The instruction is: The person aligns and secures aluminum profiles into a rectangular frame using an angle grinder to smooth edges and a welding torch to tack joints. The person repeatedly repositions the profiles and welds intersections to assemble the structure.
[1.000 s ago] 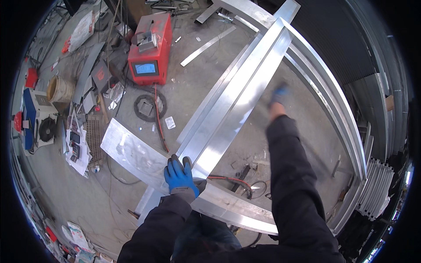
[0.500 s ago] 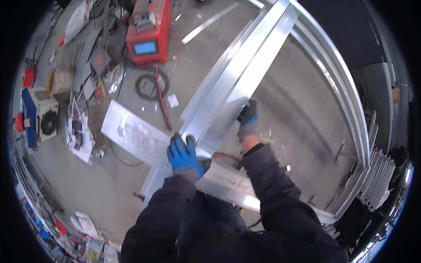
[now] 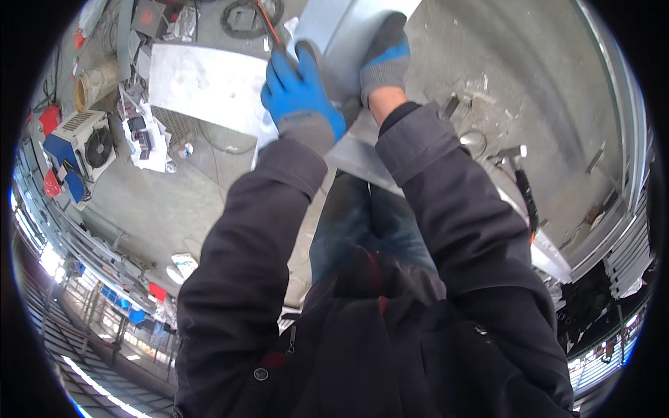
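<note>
A long, silvery metal profile [image 3: 339,43] runs away from me and leaves the top of the view. My left hand [image 3: 301,97], in a blue and grey glove, rests on its near end with fingers spread. Gloved alike, my right hand [image 3: 385,59] is at the profile's right edge, its fingers close together and wrapped along that side; the fingertips are partly hidden. Left of my left hand extends a flat, pale metal plate [image 3: 209,87]. A second metal piece [image 3: 366,161] crosses below my hands, in front of my legs.
On the floor at left stand a blue and white machine with a fan [image 3: 87,150], a round tan container [image 3: 96,85] and papers [image 3: 148,143]. A coiled hose [image 3: 251,19] lies beyond the plate. Curved metal rails [image 3: 622,111] border the right side, with a black-handled tool [image 3: 524,188] nearer me.
The view has tilted down toward my body, and the red machine has left it. My right hand has come back along the profile, nearer my left hand, which stays on the near end.
</note>
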### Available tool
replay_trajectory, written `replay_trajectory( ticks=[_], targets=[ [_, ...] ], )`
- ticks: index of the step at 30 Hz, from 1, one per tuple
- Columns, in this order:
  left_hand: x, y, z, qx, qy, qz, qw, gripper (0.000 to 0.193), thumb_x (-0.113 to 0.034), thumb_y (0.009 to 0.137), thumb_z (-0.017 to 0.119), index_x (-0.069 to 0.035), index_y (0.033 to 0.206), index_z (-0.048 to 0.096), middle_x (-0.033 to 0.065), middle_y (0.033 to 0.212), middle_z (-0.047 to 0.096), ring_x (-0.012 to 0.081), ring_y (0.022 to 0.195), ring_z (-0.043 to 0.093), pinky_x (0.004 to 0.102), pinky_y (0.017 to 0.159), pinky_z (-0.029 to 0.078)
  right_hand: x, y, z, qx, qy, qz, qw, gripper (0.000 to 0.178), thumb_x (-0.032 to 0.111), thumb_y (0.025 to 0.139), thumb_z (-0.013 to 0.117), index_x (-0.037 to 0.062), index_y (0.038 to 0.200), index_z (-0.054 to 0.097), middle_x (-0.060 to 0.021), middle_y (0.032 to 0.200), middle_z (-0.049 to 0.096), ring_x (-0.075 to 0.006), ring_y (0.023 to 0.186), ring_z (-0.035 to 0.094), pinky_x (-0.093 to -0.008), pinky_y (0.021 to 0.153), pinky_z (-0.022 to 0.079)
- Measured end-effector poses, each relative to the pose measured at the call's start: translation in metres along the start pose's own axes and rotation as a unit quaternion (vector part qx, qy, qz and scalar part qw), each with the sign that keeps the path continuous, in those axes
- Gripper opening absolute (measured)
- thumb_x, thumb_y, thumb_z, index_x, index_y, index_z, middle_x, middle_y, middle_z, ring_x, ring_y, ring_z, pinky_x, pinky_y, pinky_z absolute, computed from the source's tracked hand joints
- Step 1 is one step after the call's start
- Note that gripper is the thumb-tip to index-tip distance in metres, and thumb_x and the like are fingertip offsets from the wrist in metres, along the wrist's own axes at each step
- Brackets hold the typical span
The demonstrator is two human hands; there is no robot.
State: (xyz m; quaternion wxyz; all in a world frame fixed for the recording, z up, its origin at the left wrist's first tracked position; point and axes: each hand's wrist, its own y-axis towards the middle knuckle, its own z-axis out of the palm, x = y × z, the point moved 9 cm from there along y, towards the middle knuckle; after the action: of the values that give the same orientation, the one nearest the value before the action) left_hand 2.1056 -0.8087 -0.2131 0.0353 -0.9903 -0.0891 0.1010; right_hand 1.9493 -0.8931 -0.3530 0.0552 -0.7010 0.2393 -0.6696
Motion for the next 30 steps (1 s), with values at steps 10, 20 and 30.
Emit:
replay_trajectory(
  ticks=[10,20,30],
  targets=[
    [0.116,0.027,0.046,0.037,-0.351,-0.087,0.932,0.042,-0.015,0.114,0.063,-0.012,0.155,0.069,0.0217,0.144,0.077,0.0355,0.135,0.074,0.0442,0.115,0.056,-0.019,-0.051,-0.003,0.01,-0.118,0.042,0.992,0.027,0.023,0.113,0.067,-0.0015,0.125,0.066,-0.0189,0.114,0.08,-0.0363,0.104,0.079,-0.0427,0.088,0.06],
    [0.107,0.018,0.054,0.028,-0.078,0.082,0.993,0.042,-0.022,0.117,0.058,-0.008,0.156,0.062,0.0142,0.143,0.071,0.0305,0.133,0.063,0.0447,0.121,0.044,-0.005,-0.056,-0.003,-0.016,-0.147,-0.042,0.988,0.031,0.027,0.116,0.064,-0.0034,0.12,0.069,-0.0131,0.104,0.077,-0.0269,0.097,0.073,-0.0375,0.083,0.057],
    [0.124,0.01,0.069,0.03,-0.176,0.068,0.982,0.053,-0.031,0.12,0.053,-0.004,0.166,0.057,0.0182,0.161,0.067,0.0317,0.15,0.062,0.0473,0.139,0.028,-0.039,-0.032,-0.008,0.046,-0.218,-0.151,0.963,0.03,0.023,0.112,0.069,-0.0043,0.125,0.067,-0.0161,0.096,0.077,-0.0305,0.087,0.074,-0.0405,0.08,0.059]
  ],
)
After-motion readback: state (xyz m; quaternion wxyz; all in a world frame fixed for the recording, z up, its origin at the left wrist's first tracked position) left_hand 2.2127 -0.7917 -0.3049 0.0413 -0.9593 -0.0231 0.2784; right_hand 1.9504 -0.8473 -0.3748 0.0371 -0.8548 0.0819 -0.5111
